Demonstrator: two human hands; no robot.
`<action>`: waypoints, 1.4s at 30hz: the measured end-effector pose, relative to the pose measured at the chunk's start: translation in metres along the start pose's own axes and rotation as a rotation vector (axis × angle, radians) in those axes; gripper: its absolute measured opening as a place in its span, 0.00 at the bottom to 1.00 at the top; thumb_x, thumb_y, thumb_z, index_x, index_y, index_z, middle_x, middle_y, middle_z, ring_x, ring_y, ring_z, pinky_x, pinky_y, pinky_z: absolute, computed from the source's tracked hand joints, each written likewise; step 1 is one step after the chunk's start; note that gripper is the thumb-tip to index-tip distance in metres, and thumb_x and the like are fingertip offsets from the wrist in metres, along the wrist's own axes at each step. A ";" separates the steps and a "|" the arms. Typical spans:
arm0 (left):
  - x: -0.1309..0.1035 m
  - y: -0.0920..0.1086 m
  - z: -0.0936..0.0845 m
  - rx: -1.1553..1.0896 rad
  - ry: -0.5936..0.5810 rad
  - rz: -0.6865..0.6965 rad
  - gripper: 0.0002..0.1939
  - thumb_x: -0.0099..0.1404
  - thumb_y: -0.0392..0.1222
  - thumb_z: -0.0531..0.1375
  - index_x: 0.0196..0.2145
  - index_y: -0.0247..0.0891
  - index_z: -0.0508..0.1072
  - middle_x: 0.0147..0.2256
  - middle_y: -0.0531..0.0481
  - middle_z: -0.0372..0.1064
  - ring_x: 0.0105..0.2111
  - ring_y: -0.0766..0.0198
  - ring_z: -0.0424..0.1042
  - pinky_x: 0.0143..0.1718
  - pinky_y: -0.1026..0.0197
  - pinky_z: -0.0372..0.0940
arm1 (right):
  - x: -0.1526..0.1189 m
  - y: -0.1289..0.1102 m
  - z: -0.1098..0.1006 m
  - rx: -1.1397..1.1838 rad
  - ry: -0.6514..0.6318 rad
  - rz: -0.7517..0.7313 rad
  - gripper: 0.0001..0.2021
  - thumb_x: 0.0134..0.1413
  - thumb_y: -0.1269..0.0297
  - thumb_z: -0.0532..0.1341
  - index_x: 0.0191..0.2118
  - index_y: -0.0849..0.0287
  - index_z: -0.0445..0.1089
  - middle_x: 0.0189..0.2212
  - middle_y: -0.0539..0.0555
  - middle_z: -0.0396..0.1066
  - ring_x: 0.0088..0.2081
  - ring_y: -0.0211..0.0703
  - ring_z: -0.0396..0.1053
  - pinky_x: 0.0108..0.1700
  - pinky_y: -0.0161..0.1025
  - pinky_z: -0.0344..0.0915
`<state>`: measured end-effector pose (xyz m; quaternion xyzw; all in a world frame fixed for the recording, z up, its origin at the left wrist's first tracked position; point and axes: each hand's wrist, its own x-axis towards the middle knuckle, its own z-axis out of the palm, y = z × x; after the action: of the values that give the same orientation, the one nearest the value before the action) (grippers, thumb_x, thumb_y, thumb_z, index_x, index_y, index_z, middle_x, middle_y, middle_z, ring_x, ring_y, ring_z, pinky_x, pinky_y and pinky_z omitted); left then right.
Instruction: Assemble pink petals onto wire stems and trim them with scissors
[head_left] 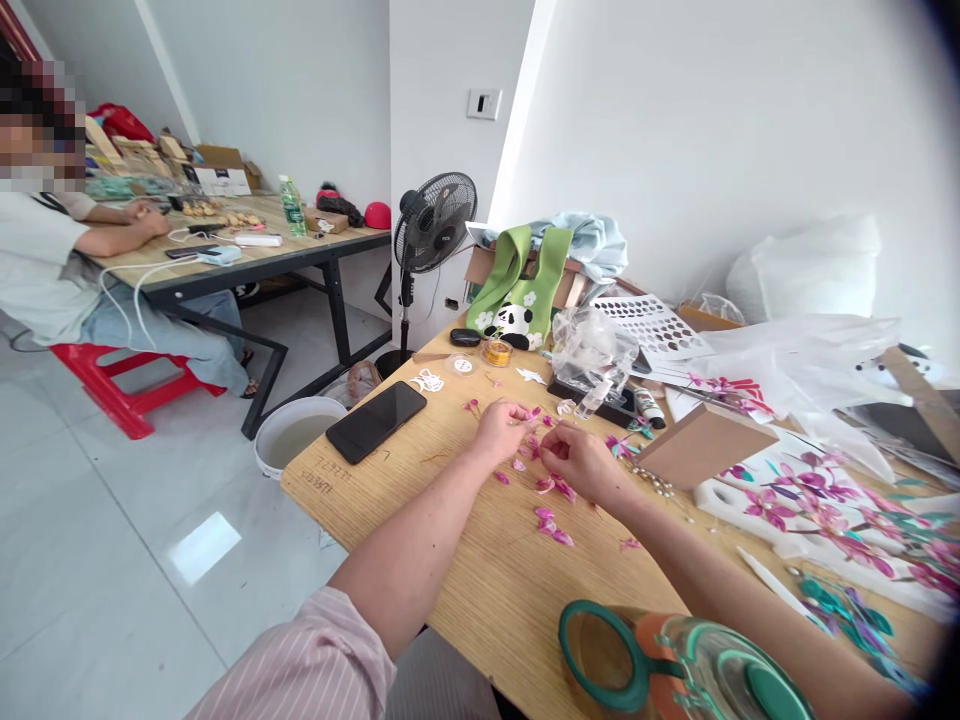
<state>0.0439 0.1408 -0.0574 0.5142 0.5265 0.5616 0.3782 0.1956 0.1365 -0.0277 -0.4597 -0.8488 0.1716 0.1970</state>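
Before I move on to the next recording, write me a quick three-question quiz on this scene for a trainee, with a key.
1. True or false: the black phone lies nearer the right hand than the left hand.
2. Which of these shows a panda picture?
A) white bucket
B) green bag
C) standing fan
3. Fill in the colour: several loose ____ petals lie on the wooden table near the hands.

Key: 1. False, it is nearer the left hand. 2. B. 3. Pink.
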 end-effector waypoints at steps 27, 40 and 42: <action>-0.006 0.007 0.001 -0.370 -0.132 -0.301 0.08 0.56 0.35 0.63 0.23 0.34 0.66 0.21 0.52 0.72 0.21 0.67 0.71 0.30 0.63 0.66 | 0.009 0.018 -0.007 0.025 0.031 0.035 0.12 0.48 0.66 0.57 0.38 0.60 0.75 0.32 0.55 0.71 0.29 0.41 0.68 0.34 0.37 0.63; -0.001 0.001 0.001 -0.323 -0.060 -0.301 0.08 0.54 0.32 0.64 0.23 0.34 0.67 0.20 0.55 0.68 0.21 0.71 0.67 0.28 0.67 0.63 | 0.017 0.021 -0.007 0.094 0.039 0.106 0.11 0.48 0.60 0.58 0.27 0.60 0.75 0.25 0.53 0.73 0.27 0.41 0.66 0.31 0.36 0.60; -0.003 0.004 0.000 -0.327 -0.074 -0.306 0.07 0.55 0.32 0.63 0.23 0.33 0.67 0.21 0.54 0.70 0.21 0.71 0.67 0.26 0.68 0.62 | 0.016 0.022 -0.008 0.121 0.038 0.136 0.13 0.48 0.57 0.57 0.28 0.61 0.75 0.22 0.52 0.72 0.24 0.39 0.64 0.27 0.35 0.58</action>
<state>0.0453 0.1373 -0.0542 0.3804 0.4863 0.5563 0.5562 0.2074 0.1619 -0.0281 -0.5065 -0.7998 0.2268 0.2287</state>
